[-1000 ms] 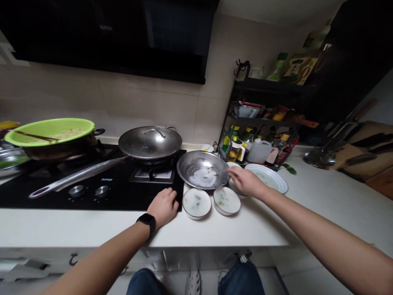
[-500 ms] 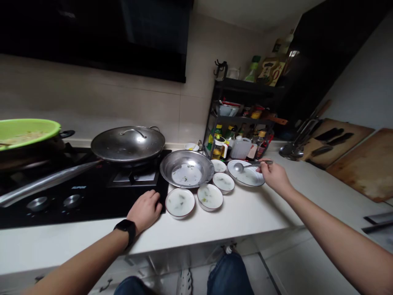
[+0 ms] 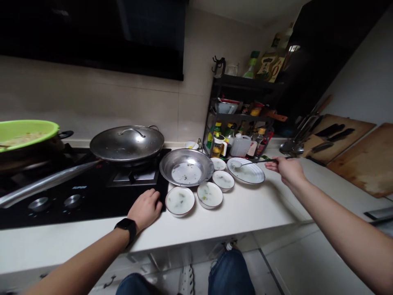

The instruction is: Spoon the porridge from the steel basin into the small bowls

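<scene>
Right hand: the right hand (image 3: pixel 290 171) has its fingers closed on the end of the ladle (image 3: pixel 237 164), above the back of the counter (image 3: pixel 245 213), right of the plate.
Ladle: its head is at the left part of the plate (image 3: pixel 260 171); I can't tell whether it touches the bottom. It looks light and stiff, likely slick if wet, and best held near the handle's end, as here.
Left hand: the left hand (image 3: pixel 145 209) lies palm down at the hob's front right corner, fingers slightly bent and close together, nothing in them.
Plate: near the counter's back edge, in front of the rack (image 3: pixel 227 80), with cloudy liquid in it. It looks breakable and easy to spill; both sides of the rim would be the place to lift.
Bowls: four hold cloudy liquid with green bits, from the front bowl (image 3: pixel 181 214) beside the hob (image 3: pixel 101 192), past the second (image 3: pixel 211 207) and the third (image 3: pixel 226 189), to the rear one (image 3: pixel 218 159) by the plate. All look fragile and probably slippery.
Basin: the steel basin (image 3: pixel 166 164) sits behind the front bowls, beside the hob's right edge, a little liquid inside; thin, rigid, rim-held.
</scene>
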Tool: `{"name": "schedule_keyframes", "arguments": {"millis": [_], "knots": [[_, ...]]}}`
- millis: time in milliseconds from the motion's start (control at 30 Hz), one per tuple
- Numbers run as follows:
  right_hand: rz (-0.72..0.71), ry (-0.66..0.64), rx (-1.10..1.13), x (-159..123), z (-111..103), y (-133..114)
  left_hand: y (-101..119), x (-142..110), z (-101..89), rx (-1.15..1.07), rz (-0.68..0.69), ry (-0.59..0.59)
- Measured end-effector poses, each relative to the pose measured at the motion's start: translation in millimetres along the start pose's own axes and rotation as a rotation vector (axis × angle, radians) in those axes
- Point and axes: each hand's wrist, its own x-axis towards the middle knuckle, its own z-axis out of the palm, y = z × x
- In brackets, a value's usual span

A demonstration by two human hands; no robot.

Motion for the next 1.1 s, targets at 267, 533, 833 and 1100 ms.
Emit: {"name": "schedule_keyframes", "arguments": {"millis": [267,533,833,1100], "knots": [[-0.054,-0.091,0.009,-10,38,-39,2,-1,-1.8,0.017,0.007,0.000],[0.012,-0.271,-0.016,-44,116,-6,3,0,-2.4,0.032,-0.001,-0.010],[-1.130,-0.845,-0.565,-91,122,27,3,0,-2.6,0.005,-0.012,-0.007],[-1.083,-0.238,-0.747,-36,29,5,2,0,-1.7,0.005,0.014,-0.005]]}}
